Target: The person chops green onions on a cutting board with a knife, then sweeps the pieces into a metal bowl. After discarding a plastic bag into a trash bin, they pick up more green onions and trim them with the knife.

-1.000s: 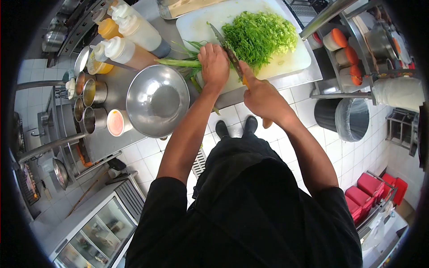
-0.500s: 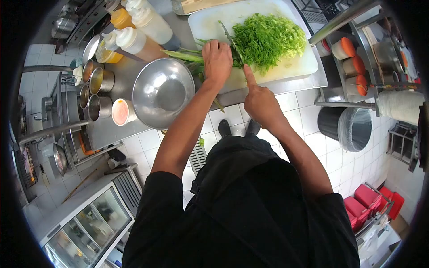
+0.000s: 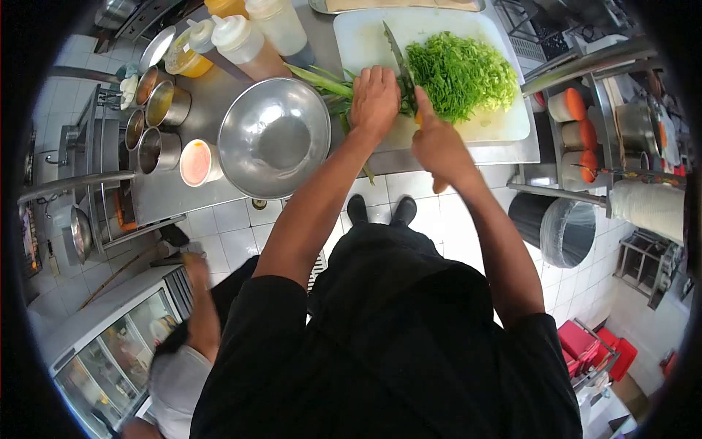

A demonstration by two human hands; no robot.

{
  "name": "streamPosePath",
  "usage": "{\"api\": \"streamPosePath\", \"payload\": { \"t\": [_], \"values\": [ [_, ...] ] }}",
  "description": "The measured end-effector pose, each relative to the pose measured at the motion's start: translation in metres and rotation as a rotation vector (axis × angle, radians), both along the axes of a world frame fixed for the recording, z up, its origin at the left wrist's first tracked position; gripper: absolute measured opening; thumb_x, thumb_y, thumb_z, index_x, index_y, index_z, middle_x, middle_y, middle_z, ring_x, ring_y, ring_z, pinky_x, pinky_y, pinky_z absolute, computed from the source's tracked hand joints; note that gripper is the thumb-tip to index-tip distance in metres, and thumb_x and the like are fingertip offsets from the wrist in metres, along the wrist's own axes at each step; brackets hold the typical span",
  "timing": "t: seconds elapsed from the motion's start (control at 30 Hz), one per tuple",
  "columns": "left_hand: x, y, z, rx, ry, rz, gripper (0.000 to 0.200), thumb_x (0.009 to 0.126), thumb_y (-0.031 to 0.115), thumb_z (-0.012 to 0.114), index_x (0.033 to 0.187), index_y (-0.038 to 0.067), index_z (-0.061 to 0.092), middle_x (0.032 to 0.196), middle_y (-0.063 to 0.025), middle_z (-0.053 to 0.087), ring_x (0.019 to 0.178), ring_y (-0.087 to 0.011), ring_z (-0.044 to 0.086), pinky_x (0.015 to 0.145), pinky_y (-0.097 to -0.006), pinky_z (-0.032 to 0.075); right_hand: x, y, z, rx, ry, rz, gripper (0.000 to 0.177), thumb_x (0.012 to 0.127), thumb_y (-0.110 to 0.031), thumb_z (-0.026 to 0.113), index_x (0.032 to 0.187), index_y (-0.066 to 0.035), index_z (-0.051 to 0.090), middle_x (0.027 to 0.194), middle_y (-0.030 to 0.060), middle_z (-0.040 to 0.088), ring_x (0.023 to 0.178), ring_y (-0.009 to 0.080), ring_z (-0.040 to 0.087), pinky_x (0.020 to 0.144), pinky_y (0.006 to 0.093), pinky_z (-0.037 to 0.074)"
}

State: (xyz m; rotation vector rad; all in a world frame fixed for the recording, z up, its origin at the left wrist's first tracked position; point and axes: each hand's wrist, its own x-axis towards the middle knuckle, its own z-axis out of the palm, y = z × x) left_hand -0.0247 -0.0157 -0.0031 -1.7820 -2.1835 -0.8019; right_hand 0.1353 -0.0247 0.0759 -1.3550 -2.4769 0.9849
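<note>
My right hand (image 3: 441, 143) grips a kitchen knife (image 3: 397, 53), its index finger stretched along the blade. The blade stands on a white cutting board (image 3: 362, 36), between my left hand and a heap of shredded greens (image 3: 461, 77). My left hand (image 3: 375, 101) presses down on a bunch of long green leaves (image 3: 322, 80), its fingers curled close to the blade. Leaf ends stick out to the left of that hand, and one strip hangs past the counter edge. Left of the bunch sits a steel mixing bowl (image 3: 275, 139), with nothing in it.
Squeeze bottles (image 3: 245, 44) stand behind the bowl. Steel pots (image 3: 168, 104) and a tub of pinkish contents (image 3: 197, 162) are to its left. A lined bin (image 3: 567, 230) stands at right. At lower left, a co-worker in a grey top (image 3: 179, 388) is behind me, near a glass-door fridge (image 3: 110, 358).
The view has shifted, so the board sits further right. A co-worker has come into view at lower left. The knife stays between my left hand and the shredded heap.
</note>
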Motion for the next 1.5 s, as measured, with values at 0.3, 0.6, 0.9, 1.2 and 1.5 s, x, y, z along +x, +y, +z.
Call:
{"api": "streamPosePath", "payload": {
  "t": [0.3,0.6,0.9,1.2,1.5],
  "values": [
    [-0.001,-0.001,0.0,0.053,-0.046,-0.044,0.01,0.085,0.009,0.062,0.093,0.004,0.058,0.097,-0.0131,0.058,0.096,-0.0321,0.055,0.084,-0.0445,0.045,0.011,-0.028,-0.009,0.086,-0.044,0.017,0.081,0.085,-0.003,0.046,0.16,-0.011,0.014,0.085,0.0322,0.068,0.065,0.0439,0.067,0.07,0.0538,0.056],
    [-0.002,-0.002,-0.004,0.08,-0.004,-0.03,0.013,0.085,0.013,0.06,0.095,0.006,0.063,0.098,-0.0101,0.058,0.097,-0.0281,0.054,0.085,-0.0428,0.044,-0.002,-0.004,0.071,-0.373,-0.068,-0.063,0.082,0.081,-0.004,0.048,0.158,-0.003,0.019,0.094,0.0387,0.066,0.078,0.0502,0.066,0.079,0.0547,0.052],
    [-0.002,-0.001,-0.002,0.014,0.005,-0.021,0.016,0.085,0.015,0.061,0.097,0.006,0.064,0.097,-0.0097,0.058,0.098,-0.0281,0.055,0.086,-0.0424,0.044,-0.009,0.0,0.002,-0.2,0.042,-0.043,0.083,0.083,-0.002,0.043,0.161,-0.011,0.015,0.079,0.0284,0.067,0.056,0.0354,0.066,0.061,0.0474,0.055],
    [-0.002,-0.003,0.0,0.002,-0.012,-0.019,0.016,0.086,0.015,0.06,0.098,0.005,0.064,0.098,-0.0104,0.059,0.099,-0.0284,0.055,0.086,-0.0424,0.044,0.005,-0.036,0.015,-0.078,-0.066,0.002,0.087,0.08,-0.003,0.05,0.159,-0.002,0.014,0.086,0.0341,0.067,0.083,0.0521,0.065,0.085,0.0552,0.05],
    [-0.001,-0.005,0.006,0.009,-0.011,-0.032,0.015,0.087,0.014,0.059,0.099,0.005,0.063,0.099,-0.0108,0.059,0.098,-0.0288,0.055,0.086,-0.0428,0.044,-0.008,-0.01,0.076,-0.433,-0.113,-0.066,0.087,0.08,-0.003,0.05,0.159,-0.005,0.014,0.091,0.0335,0.068,0.083,0.0475,0.067,0.084,0.0506,0.052]
  ]
}}
